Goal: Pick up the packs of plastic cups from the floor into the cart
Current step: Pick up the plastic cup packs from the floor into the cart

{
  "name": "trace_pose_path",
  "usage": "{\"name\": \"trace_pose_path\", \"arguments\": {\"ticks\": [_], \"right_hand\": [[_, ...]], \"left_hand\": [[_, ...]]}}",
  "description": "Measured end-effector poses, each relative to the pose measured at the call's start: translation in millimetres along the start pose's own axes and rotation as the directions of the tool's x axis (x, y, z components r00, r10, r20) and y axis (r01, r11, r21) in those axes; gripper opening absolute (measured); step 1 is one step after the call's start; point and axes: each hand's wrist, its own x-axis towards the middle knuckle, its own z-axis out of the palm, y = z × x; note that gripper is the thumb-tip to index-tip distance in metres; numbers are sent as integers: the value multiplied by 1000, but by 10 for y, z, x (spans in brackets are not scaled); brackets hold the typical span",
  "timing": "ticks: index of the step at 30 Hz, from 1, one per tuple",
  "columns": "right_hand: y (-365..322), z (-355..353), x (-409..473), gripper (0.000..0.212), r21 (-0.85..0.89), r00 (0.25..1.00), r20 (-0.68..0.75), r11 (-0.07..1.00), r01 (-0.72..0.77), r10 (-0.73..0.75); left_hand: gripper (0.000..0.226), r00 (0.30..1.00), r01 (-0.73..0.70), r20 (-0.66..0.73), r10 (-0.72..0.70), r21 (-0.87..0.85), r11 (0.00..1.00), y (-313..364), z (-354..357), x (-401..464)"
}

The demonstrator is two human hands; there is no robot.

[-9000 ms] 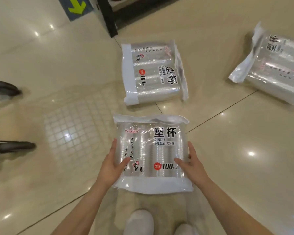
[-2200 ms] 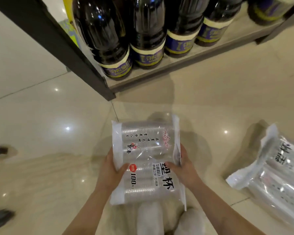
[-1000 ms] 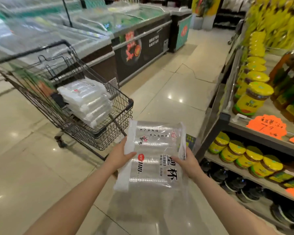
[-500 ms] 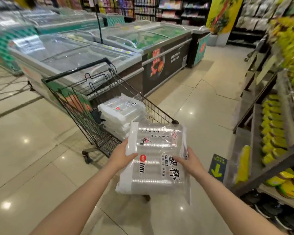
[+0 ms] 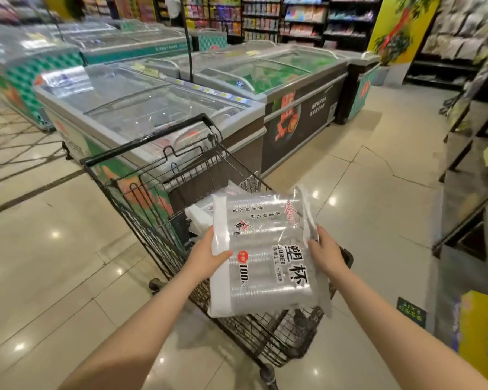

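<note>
Two hands hold one pack of plastic cups [image 5: 265, 254] over the cart [image 5: 164, 209], and I read the scene from left to right. At far left, glass-topped freezers [image 5: 141, 108] run beside the tiled floor [image 5: 45, 277]. Next comes the wire cart, its black handle bar toward the freezers, with more clear packs [image 5: 200, 215] lying inside its basket, partly hidden behind the held pack. My left hand [image 5: 206, 254] grips the pack's left edge: the thumb lies across the printed top face near the red round label, while the fingers are tucked underneath, out of my sight. The pack sits between both hands, roughly flat, above the near end of the basket and not touching the wire as far as I can tell. My right hand [image 5: 324, 251] clasps the right edge, thumb on top by the large black characters, its fingers curling around the crinkled side seam. Farther right stand store shelves [image 5: 468, 175].
</note>
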Motion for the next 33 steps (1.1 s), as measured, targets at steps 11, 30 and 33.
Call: {"name": "trace_pose_path", "arguments": {"ticks": [11, 30, 33], "right_hand": [[-727, 451, 1423, 47, -37, 998, 53, 999, 28, -26], [-621, 1391, 2122, 77, 13, 937, 77, 939, -343, 341], [-444, 1345, 1644, 90, 74, 892, -50, 892, -446, 450]], "left_hand": [[112, 991, 99, 89, -103, 49, 994, -364, -498, 1386], [73, 784, -538, 546, 296, 361, 762, -748, -490, 3338], [71, 680, -651, 643, 352, 310, 693, -484, -186, 3334]]}}
